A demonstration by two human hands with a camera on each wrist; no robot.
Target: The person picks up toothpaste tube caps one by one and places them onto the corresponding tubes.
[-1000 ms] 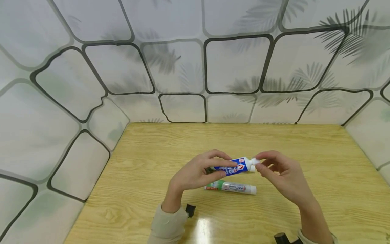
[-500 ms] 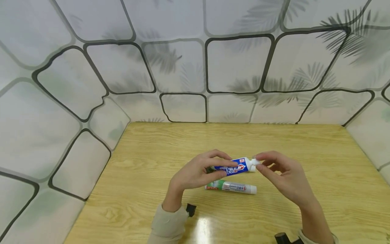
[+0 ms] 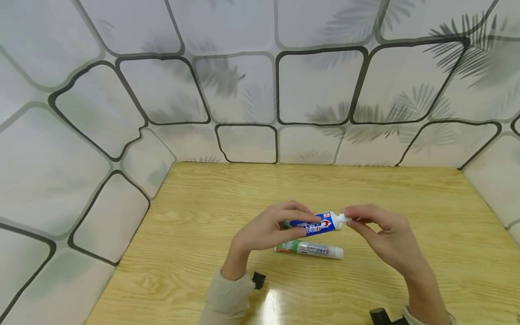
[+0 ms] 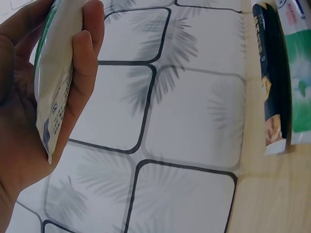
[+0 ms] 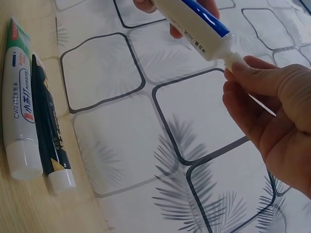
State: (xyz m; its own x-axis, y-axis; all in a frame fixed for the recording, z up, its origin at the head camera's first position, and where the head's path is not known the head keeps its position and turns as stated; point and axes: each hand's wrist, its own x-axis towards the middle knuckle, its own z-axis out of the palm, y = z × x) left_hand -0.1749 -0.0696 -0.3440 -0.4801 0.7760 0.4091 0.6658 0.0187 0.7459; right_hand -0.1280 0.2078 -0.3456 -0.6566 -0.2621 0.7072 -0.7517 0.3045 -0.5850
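My left hand grips a blue and white toothpaste tube above the table, fingers over the top and thumb at the near side. Its nozzle end points right and slightly up. At that end my right hand pinches the small white cap between thumb and index finger; the right wrist view has these fingertips covering most of it. Whether the cap is still seated cannot be told. Below lie a green and white toothpaste tube and a dark tube with a white cap, side by side.
The wood-grain table runs back to a pale wall patterned with dark outlines and leaves. Wall panels also rise at left and right. A black piece sits by the left cuff, another by the right wrist.
Both hands and the held tube have shifted slightly right in the view, the right hand a little more. The pinch on the cap and the grip on the tube stay.
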